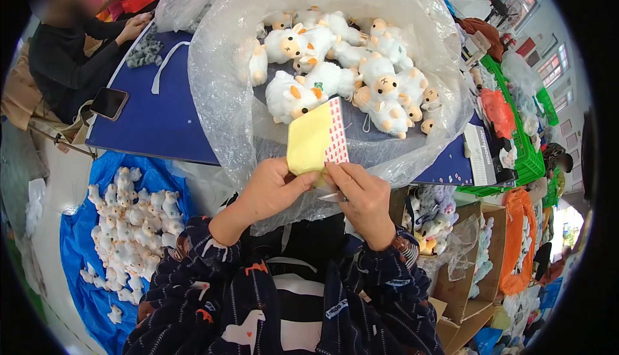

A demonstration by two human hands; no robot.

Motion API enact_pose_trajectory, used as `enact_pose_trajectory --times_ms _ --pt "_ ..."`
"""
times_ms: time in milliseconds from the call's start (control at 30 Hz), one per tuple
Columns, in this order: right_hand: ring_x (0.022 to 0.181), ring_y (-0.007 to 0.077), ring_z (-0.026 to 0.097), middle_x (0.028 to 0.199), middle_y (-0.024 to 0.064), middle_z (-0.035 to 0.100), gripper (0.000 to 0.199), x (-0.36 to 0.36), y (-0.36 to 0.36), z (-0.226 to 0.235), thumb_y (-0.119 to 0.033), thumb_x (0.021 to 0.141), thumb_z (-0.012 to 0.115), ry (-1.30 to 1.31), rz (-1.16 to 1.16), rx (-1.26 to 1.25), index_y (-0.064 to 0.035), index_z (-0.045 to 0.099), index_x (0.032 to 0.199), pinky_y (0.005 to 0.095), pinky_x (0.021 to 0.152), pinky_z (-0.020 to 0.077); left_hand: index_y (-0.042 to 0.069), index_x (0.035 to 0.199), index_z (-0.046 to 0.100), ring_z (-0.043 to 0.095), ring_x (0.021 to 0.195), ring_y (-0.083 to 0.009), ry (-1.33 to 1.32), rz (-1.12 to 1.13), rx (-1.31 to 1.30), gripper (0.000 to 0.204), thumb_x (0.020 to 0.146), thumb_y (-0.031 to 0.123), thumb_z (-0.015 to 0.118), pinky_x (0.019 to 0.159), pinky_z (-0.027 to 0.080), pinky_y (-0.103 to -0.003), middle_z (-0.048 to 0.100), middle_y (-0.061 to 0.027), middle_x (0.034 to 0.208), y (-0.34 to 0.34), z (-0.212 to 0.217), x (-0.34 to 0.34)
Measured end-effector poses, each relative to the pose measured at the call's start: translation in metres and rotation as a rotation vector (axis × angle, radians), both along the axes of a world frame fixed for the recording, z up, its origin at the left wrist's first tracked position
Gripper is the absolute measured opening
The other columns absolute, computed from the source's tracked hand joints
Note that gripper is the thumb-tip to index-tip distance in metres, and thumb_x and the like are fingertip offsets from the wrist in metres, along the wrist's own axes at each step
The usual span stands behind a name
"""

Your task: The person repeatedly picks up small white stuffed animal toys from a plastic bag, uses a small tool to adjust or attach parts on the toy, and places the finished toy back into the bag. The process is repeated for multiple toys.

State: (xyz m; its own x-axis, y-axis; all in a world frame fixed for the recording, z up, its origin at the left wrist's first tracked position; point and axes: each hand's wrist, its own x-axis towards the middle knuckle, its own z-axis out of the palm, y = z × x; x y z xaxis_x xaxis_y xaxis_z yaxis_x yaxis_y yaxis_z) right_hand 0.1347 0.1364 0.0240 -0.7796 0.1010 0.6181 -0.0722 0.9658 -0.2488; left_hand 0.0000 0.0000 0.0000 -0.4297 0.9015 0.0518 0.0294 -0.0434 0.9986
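**Two hands on one yellow sticker sheet**

Both hands meet at the near edge of the blue bench point(161, 120), holding up a pale yellow sheet point(309, 141) whose right side carries rows of small red-and-white stickers point(335, 137). The left hand point(271, 191) has its grip closed on the sheet's lower left corner, thumb pressed against the bottom edge. The right hand point(364, 197) pinches the lower right edge just beside it, fingers closed on the sheet; a thin pale sliver shows under its thumb, though what it is cannot be told.

Just behind the sheet, a big clear plastic bag point(219, 91) lies open on the bench, filled with small white plush lambs point(300, 94) with orange ears and feet. More of the same lambs lie heaped on a blue tarp point(77, 252) on the floor to the left. On the far left of the bench rests a dark phone point(108, 102), near another person in a dark top point(61, 58). Green crates point(525, 155) and cardboard boxes point(461, 284) stand to the right.
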Motion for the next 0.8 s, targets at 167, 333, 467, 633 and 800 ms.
enact_pose_trajectory --times_ms 167,333,467,633,800 --pt "0.061 0.0226 0.061 0.082 0.0072 0.063 0.030 -0.004 0.000 0.002 0.003 0.066 0.069 0.022 -0.004 -0.034 -0.0037 0.064 0.095 0.0298 0.052 0.0474 -0.001 0.096 0.060 0.060 0.066 -0.0297 0.458 0.102 0.150 0.013 0.086 0.007 0.057 0.061 0.048 -0.032 0.063 -0.0137 0.082 0.008 0.007 0.004" --pt "0.063 0.0231 0.061 0.082 0.0075 0.060 0.038 0.007 0.010 0.006 0.003 0.059 0.068 -0.014 0.013 -0.166 -0.0041 0.060 0.096 0.0302 0.053 0.0482 -0.001 0.095 0.059 0.059 0.065 -0.0324 0.530 0.101 0.196 0.013 0.084 0.007 0.058 0.059 0.047 -0.033 0.060 -0.0162 0.079 0.018 0.015 0.011" --pt "0.058 0.0098 0.055 0.088 0.0049 0.064 0.020 0.016 0.021 0.002 0.005 0.070 0.065 0.113 -0.116 -0.612 -0.0020 0.062 0.088 0.0216 0.051 0.0420 -0.001 0.101 0.061 0.060 0.065 -0.0178 0.305 0.054 0.059 0.019 0.085 0.009 0.059 0.060 0.048 -0.029 0.063 -0.0124 0.080 0.018 0.020 0.009" --pt "0.066 0.0016 0.049 0.109 0.0072 0.062 0.009 0.035 0.036 0.015 -0.001 0.079 0.063 -0.005 -0.137 -1.200 0.0027 0.062 0.087 0.0172 0.056 0.0390 -0.001 0.105 0.060 0.058 0.068 -0.0101 0.129 -0.070 0.133 0.024 0.086 0.012 0.060 0.061 0.048 -0.025 0.064 -0.0097 0.083 0.024 0.023 0.011" --pt "0.055 0.0043 0.046 0.067 -0.0022 0.056 0.005 0.057 0.043 0.014 -0.005 0.078 0.066 0.097 -0.329 -1.334 -0.0028 0.062 0.080 0.0190 0.050 0.0365 0.002 0.113 0.057 0.061 0.082 -0.0195 0.362 0.037 0.119 0.035 0.080 0.012 0.066 0.068 0.050 -0.029 0.061 -0.0133 0.102 0.025 0.038 0.004"
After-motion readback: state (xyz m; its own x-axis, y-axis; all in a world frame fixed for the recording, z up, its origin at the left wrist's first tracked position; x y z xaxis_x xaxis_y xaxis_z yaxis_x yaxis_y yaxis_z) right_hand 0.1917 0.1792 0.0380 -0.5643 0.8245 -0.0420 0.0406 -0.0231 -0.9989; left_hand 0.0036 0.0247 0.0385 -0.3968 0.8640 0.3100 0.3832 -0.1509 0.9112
